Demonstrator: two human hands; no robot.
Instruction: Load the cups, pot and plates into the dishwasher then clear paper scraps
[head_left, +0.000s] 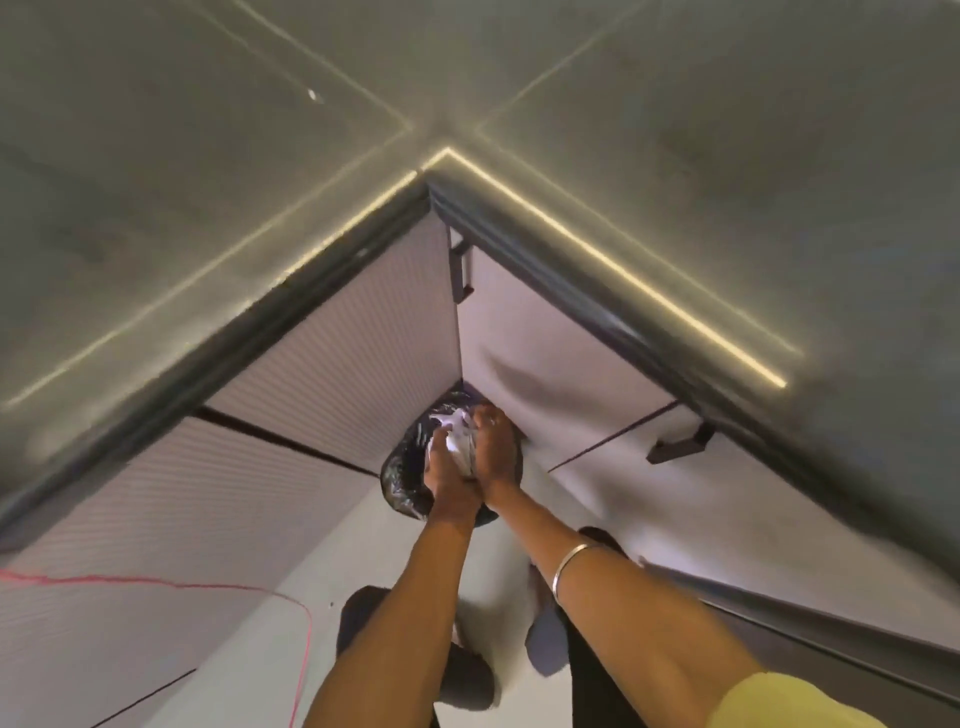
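I look straight down past the grey counter corner at a bin lined with a black plastic bag (401, 475) on the floor. Both my hands are together over its mouth. White paper scraps (460, 449) are squeezed between them. My left hand (444, 470) cups the scraps from the left and my right hand (493, 447) wraps them from the right, fingers curled over the top. A thin metal bangle (574, 558) sits on my right forearm. No cups, pot, plates or dishwasher are in view.
The grey countertop (208, 156) forms an L with a lit strip along its edge. Below it are white cabinet fronts with dark handles (461, 273), (680, 444). A red cord (218, 587) trails across the left cabinet. My feet stand on the pale floor (291, 613).
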